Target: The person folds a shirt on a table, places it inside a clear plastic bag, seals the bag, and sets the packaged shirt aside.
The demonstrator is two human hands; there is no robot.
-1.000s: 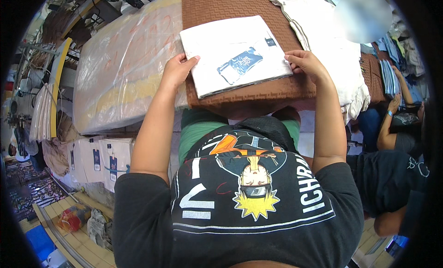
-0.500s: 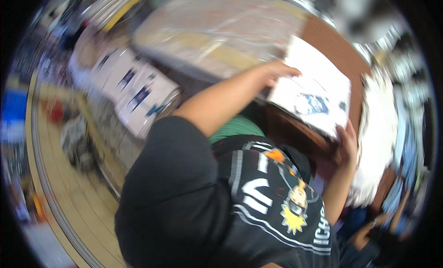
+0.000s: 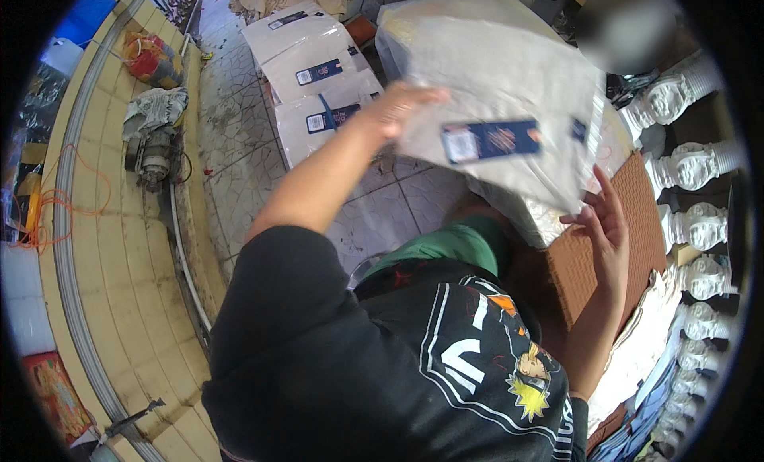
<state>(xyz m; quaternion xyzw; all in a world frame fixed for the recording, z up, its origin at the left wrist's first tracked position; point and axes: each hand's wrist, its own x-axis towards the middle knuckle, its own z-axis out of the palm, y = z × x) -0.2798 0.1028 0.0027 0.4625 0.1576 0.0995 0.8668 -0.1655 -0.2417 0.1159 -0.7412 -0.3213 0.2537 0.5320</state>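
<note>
- my left hand (image 3: 398, 108) is raised, fingers closed on the left edge of a clear plastic packet (image 3: 497, 112) holding a folded white garment.
- the packet is up in the air in front of me, tilted, with a dark blue label (image 3: 491, 140) across its lower face.
- my right hand (image 3: 605, 227) is open, fingers spread, its fingertips at the packet's lower right corner; i cannot tell whether they actually touch it.
- my two hands are well apart, one at each side of the packet.
- under my right hand lies a brown textured board (image 3: 605, 255), with white cloth (image 3: 637, 358) just beside its right edge.
- on the tiled floor (image 3: 239, 167) to my left sit more flat white packets (image 3: 314, 88) with blue labels, stacked and overlapping.
- further left, on the yellowish raised ledge (image 3: 119, 263), is a small grey motor (image 3: 150, 155) under a crumpled cloth.
- white balusters (image 3: 696, 163) stand along the right rim.
</note>
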